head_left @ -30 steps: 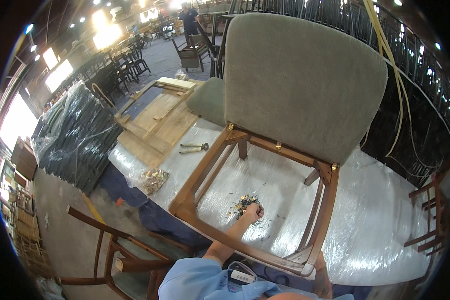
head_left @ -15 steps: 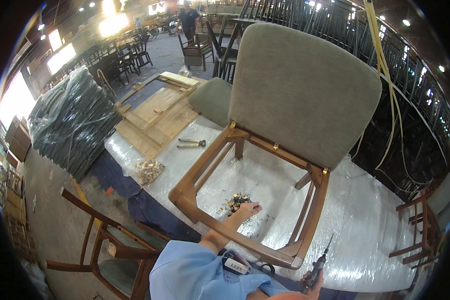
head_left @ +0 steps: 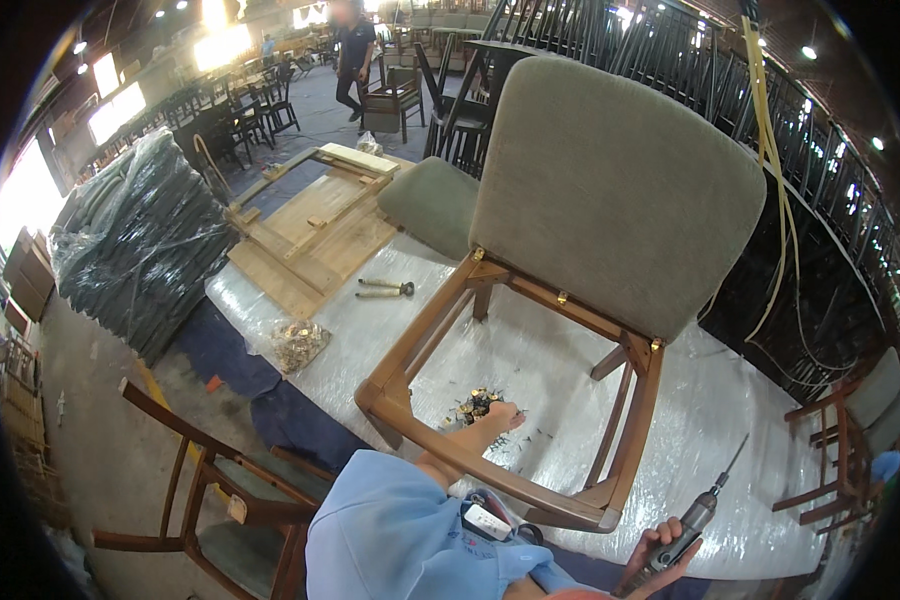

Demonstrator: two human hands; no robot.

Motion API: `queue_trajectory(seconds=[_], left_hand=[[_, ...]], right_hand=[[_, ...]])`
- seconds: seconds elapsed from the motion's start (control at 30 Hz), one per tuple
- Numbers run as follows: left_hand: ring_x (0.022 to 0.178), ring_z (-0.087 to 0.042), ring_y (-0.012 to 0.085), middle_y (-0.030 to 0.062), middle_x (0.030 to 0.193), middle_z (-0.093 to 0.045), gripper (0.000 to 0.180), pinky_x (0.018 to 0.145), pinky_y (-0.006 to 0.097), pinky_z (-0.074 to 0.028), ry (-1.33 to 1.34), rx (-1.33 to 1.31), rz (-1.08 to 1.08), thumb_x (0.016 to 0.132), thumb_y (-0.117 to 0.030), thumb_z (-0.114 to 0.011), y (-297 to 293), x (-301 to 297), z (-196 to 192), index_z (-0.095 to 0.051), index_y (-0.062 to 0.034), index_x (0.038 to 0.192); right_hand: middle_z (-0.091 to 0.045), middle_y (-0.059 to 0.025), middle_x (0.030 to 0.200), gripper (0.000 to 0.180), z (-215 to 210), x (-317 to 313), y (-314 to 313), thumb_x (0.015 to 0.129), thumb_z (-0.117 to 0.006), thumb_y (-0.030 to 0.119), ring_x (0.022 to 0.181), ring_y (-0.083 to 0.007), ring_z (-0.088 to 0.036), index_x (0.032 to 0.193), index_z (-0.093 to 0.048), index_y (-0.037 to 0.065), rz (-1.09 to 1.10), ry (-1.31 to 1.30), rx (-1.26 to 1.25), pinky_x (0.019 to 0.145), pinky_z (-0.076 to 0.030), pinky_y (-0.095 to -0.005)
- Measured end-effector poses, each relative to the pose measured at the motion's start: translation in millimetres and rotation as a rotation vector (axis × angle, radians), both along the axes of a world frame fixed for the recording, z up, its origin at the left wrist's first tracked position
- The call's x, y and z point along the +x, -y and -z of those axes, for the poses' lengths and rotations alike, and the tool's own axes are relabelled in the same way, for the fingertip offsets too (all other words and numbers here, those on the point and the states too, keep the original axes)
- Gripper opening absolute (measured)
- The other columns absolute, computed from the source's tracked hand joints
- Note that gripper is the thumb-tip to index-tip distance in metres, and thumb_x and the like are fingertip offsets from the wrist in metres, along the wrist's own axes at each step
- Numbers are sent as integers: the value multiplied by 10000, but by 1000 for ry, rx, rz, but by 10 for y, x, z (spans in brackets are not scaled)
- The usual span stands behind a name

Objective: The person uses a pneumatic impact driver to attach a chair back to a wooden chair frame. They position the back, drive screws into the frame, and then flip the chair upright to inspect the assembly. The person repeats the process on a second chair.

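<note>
My left hand (head_left: 508, 414) reaches through the wooden seat frame (head_left: 425, 432) of an upholstered chair, right beside a pile of small dark screws and brass-coloured fittings (head_left: 477, 404). Its fingers are curled closed; what lies in them is too small to make out. In my right hand (head_left: 660, 552) is a slim grey electric screwdriver (head_left: 698, 514), its long bit pointing up, right of the frame's near corner. The chair's grey-green padded panel (head_left: 620, 190) stands tilted up at the far side, beside small brass brackets (head_left: 562, 298) on the rail.
Plastic film covers the worktable (head_left: 730, 430). Pincers (head_left: 385, 288), a bag of fittings (head_left: 298, 345) and a wooden jig (head_left: 305, 235) lie to the left. Chairs stand at left (head_left: 240, 500) and right (head_left: 850, 430); yellow hoses (head_left: 770, 170) hang at right. A person (head_left: 354, 55) stands far back.
My right hand has come up with the screwdriver, which now shows more fully. My left hand stays by the pile, its fingers more curled. The distant person has shifted left.
</note>
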State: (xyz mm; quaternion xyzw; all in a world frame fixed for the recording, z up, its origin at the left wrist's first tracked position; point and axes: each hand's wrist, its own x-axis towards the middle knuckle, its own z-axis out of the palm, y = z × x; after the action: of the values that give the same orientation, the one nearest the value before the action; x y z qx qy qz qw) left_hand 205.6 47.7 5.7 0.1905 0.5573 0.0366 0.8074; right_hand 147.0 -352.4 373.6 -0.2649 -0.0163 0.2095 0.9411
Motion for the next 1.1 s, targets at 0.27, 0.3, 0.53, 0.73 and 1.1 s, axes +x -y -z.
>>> queue_trajectory(seconds=[0.27,0.3,0.53,0.73,1.1], left_hand=[[657,-624,279,126,775,-647,228,609,400,-504,80,127,130,895,-232,-612,85,-143,126,-601,-21,808],[634,-618,269,117,752,-647,249,580,395,-491,70,144,147,891,-256,-625,63,-145,117,-608,-33,782],[596,-561,157,55,694,-618,229,512,297,-436,425,58,219,901,-247,-676,-19,-344,-12,-627,-84,747],[744,-645,170,90,854,-671,144,635,301,-539,492,-54,102,931,-210,-659,-148,-508,-583,-627,-71,904],[885,-634,126,32,980,-665,169,791,255,-537,1071,31,194,970,-182,-608,-19,-304,-1612,-638,-47,1068]], right_hand=[[-477,-177,1306,437,-153,-168,-627,1076,-276,372,691,-150,-554,1512,-290,349,-103,296,366,608,-534,-321],[-479,-174,1301,426,-139,-157,-695,1075,-277,375,707,-151,-568,1498,-318,336,-128,333,342,617,-540,-320],[-525,-189,1202,356,-186,-330,-1204,1068,-314,399,653,-172,-582,1366,-448,258,-39,273,48,556,-530,-300],[-581,-180,1090,349,-96,-349,-1564,1059,-351,371,549,-159,-566,1309,-458,151,-93,387,-339,474,-497,-274],[-602,-163,1004,388,-229,-261,-1651,1064,-330,326,538,-135,-581,1277,-494,45,-192,503,-650,458,-451,-231]])
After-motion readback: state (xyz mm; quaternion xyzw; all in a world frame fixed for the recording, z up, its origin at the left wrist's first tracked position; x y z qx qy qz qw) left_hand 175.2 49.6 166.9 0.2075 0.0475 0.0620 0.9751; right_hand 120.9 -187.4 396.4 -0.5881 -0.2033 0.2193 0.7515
